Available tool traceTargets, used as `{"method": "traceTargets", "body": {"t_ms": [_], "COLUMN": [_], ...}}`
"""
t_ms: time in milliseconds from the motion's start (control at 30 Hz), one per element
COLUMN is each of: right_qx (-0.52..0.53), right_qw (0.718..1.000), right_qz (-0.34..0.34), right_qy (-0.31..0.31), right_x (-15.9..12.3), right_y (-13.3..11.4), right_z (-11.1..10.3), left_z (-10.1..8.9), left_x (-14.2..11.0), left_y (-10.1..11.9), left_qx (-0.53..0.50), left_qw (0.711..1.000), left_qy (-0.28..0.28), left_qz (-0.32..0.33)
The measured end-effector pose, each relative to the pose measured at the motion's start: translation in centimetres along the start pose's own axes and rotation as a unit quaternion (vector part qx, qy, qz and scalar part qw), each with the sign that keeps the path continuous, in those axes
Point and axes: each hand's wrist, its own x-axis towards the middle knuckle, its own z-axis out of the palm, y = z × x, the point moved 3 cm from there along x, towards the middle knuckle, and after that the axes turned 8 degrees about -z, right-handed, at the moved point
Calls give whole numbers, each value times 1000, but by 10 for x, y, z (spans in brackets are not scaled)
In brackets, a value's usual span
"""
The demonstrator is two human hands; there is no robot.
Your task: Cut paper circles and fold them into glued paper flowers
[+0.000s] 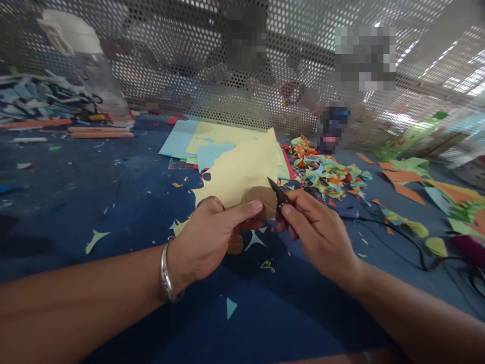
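Observation:
My left hand (215, 227) pinches a round brown cardboard disc (263, 197) flat against a pale yellow sheet of paper (246, 162). Its thumb lies on the disc, and the sheet's left edge has curved cut-outs. In my right hand (314, 227) is a pair of small dark scissors (278, 191), fingers closed around the handles. One pointed blade shows above the paper, beside the disc's right edge; the other blade is mostly hidden. Under my left hand a brown piece (235, 244) is partly visible, and I cannot make out what it is.
Behind the sheet lies a stack of coloured paper (178, 139). To the right are a heap of small colourful paper pieces (326, 174), orange scraps (403, 177) and a black cable (413, 240). A plastic bottle (104, 81) stands back left, before a perforated metal screen (170, 65).

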Motion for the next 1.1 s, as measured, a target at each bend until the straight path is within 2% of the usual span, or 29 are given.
{"method": "traceTargets", "body": {"t_ms": [67,167,233,333,533,800,933,1100], "right_qx": [20,96,164,245,315,361,374,395], "right_qw": [1000,993,980,956,939,922,917,908], "right_qz": [9,63,107,150,130,139,138,134], "right_qy": [3,21,42,62,50,25,22,24], "right_x": [-1,-5,-7,-9,-7,-9,-10,-11], "right_y": [1,6,11,16,10,11,9,8], "right_z": [3,6,8,11,12,18,18,16], "left_z": [0,0,0,1,1,-5,-5,-5], "left_x": [0,0,-1,0,4,4,3,1], "left_y": [1,2,3,3,4,-1,-3,-3], "left_qx": [-2,-9,-18,-38,-40,4,11,8], "left_qw": [1000,999,998,997,998,997,996,997], "left_qy": [8,41,62,63,46,79,75,75], "left_qz": [-2,-12,-17,-11,9,-12,-35,-29]}}
